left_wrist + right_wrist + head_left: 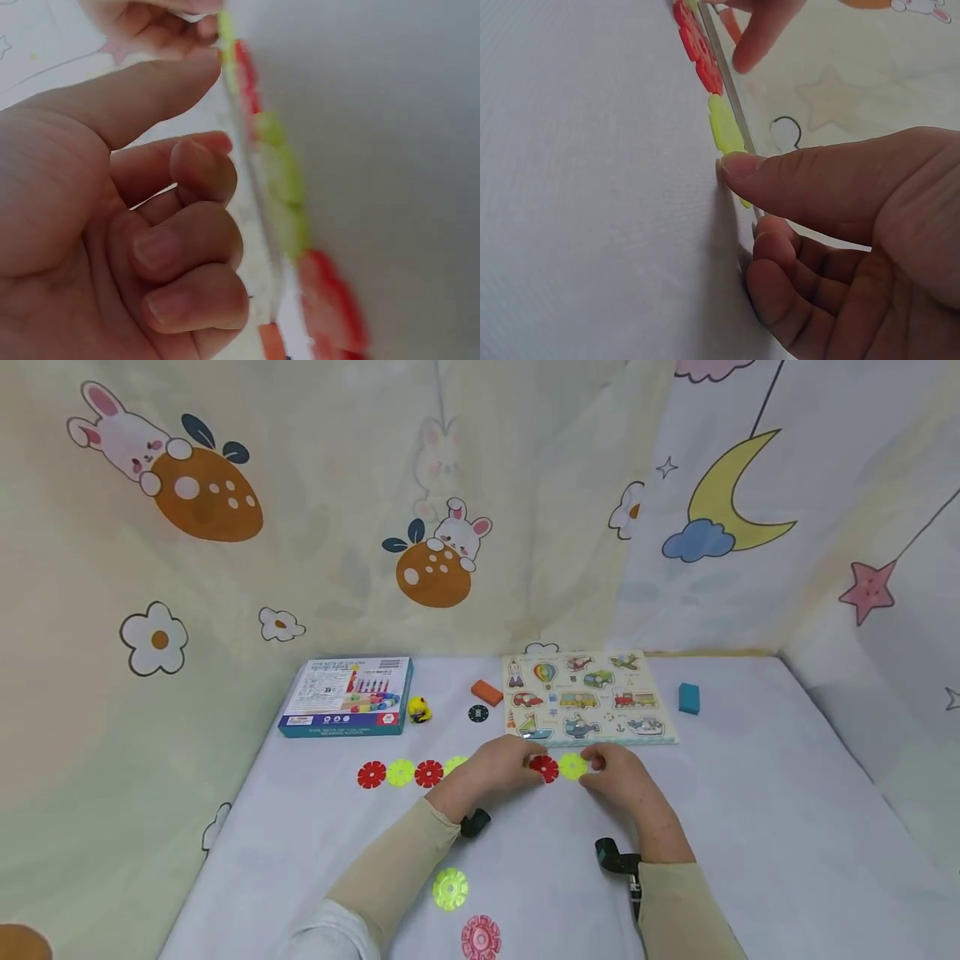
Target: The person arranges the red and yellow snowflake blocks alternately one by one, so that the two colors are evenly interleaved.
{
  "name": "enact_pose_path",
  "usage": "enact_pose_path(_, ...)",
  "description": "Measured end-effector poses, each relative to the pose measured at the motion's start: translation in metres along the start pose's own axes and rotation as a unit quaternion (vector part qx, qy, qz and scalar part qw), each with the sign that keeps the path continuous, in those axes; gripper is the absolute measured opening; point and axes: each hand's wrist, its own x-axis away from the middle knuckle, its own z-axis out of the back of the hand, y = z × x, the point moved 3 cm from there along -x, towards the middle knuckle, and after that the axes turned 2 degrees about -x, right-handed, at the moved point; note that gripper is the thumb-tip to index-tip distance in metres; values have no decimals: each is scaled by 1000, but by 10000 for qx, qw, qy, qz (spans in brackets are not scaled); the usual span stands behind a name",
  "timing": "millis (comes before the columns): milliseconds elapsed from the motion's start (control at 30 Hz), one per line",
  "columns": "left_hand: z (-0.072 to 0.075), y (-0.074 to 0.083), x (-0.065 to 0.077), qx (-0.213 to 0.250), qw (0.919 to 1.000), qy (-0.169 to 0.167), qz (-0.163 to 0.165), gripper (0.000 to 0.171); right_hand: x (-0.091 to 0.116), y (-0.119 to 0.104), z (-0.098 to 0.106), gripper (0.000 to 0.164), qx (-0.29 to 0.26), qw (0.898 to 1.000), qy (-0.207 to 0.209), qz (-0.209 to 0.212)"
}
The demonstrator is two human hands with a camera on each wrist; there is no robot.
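A row of flower-shaped plastic discs, red and yellow-green by turns, crosses the table in the head view. My right hand [621,777] pinches the yellow-green disc [573,766] at the row's right end; the right wrist view shows its thumb [742,166] on that disc's edge. Beside it lies a red disc [544,768]. My left hand [498,768] hovers at this red disc's left side, thumb and forefinger apart, and hides part of the row. In the left wrist view its other fingers [187,240] curl loosely around nothing. Whether it touches the disc is unclear.
Behind the row lie a picture puzzle board [592,697], a flat box [348,697], a yellow duck toy [419,710], an orange block [487,692], a black round chip [478,713] and a blue block [689,698]. Nearer me are a loose yellow-green disc [450,889] and red disc [481,937].
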Motion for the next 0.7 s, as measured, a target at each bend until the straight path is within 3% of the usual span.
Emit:
enact_pose_path(100,6,6,-9,334,9992,-186,129,49,-1,-1,2,42,-27,9999,-89,-106)
enact_pose_path(300,-5,20,-29,100,9982,-463,-365,52,-3,1,0,39,-4,9998,-153,-82)
enact_pose_path(500,-14,25,-35,-411,9970,-401,-523,45,-3,2,-1,38,18,9999,-118,58)
enact_pose_path(700,-13,27,-36,-356,9976,-281,-523,41,17,-20,13,50,670,9974,-261,-25)
